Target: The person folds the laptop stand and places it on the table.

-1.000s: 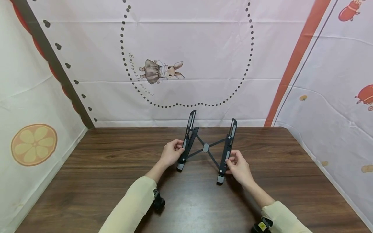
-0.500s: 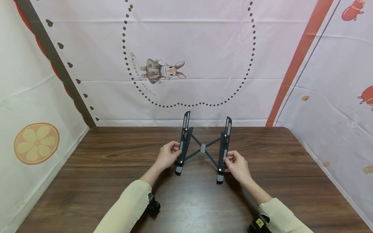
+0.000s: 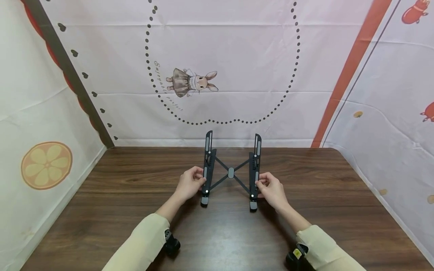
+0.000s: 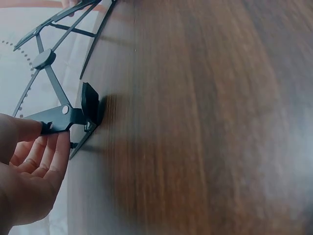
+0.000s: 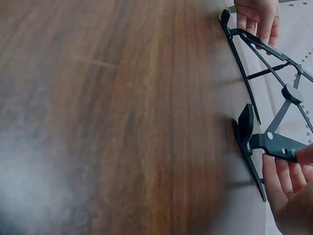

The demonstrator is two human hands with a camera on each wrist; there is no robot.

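Observation:
A black folding laptop stand (image 3: 231, 172) is set up on the table, its two long side rails joined by an X-shaped brace with a grey hub. My left hand (image 3: 190, 183) pinches the left rail between thumb and fingers. On the opposite side, my right hand (image 3: 272, 190) grips the right rail the same way. In the left wrist view, the thumb of the left hand (image 4: 34, 171) lies on top of the rail and the fingers curl beneath. The right wrist view has the right hand (image 5: 293, 186) holding its rail near the upturned front lip.
The brown wooden table (image 3: 217, 241) spreads out in front of the stand. A white printed cloth (image 3: 237, 67) hangs behind it and along both sides. Each wrist wears a small black camera, the left camera (image 3: 171, 244) just below the sleeve cuff.
The stand has turned slightly and shifted left in the head view, so its rails now stand nearly straight. Both hands have moved along with it, still gripping the rails.

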